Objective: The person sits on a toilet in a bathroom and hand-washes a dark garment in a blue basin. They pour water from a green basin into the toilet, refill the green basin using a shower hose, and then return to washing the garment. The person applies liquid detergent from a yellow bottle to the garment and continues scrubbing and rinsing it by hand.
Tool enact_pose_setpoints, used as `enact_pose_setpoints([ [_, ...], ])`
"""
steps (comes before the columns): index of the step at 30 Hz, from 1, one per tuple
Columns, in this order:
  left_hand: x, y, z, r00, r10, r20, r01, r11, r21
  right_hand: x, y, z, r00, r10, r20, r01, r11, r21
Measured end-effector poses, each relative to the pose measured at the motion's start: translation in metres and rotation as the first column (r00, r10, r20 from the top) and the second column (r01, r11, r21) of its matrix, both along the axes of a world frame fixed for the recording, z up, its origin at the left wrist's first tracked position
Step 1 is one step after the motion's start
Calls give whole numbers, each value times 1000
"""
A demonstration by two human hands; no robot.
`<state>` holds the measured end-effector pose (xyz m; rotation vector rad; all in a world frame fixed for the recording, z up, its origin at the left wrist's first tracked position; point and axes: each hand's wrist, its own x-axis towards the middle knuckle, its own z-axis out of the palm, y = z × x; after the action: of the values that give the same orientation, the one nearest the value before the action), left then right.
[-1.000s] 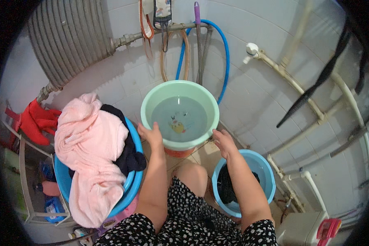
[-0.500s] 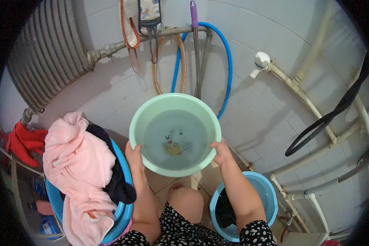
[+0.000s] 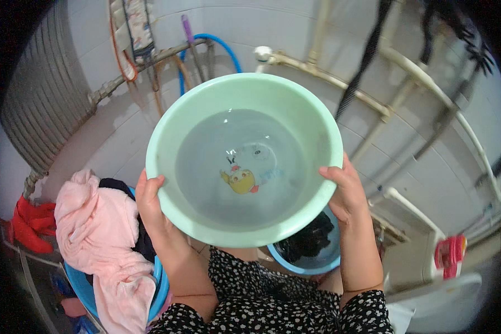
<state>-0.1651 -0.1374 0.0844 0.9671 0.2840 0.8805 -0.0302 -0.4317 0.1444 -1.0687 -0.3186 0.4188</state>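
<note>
A pale green plastic basin [image 3: 244, 234] is held up before me, with cloudy water [image 3: 206, 161] in it and a yellow cartoon print showing on its bottom. My left hand [image 3: 152, 205] grips the left rim, thumb over the edge and fingers around the outside. On the opposite side my right hand [image 3: 345, 186] clasps the rim the same way. Below and left, a pink towel-like cloth [image 3: 103, 222] lies over dark fabric in a blue tub [image 3: 160, 292]. Under the green basin, partly hidden by it, a light blue basin [image 3: 312, 271] contains black cloth [image 3: 309, 239].
White taps and pipes [image 3: 317, 72] run along the tiled wall, where a black ribbed hose [image 3: 362, 67] hangs. A grey radiator [image 3: 44, 94] and red gloves [image 3: 33, 225] are at left. A white toilet [image 3: 440, 300] with a pink-red object [image 3: 451, 255] stands at lower right.
The green basin has come up closer to me, both hands still on its rim. My view has turned to the right, bringing the toilet into sight.
</note>
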Motion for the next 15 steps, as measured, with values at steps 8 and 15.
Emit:
enact_pose_setpoints([
  [8,-39,-97,39,910,-414,-8,412,905,102,-149,-138,-9,954,-297,-49,300,952,57],
  [15,-63,-181,58,741,-668,-76,670,725,157,-278,-209,-32,848,-512,-140,527,841,119],
])
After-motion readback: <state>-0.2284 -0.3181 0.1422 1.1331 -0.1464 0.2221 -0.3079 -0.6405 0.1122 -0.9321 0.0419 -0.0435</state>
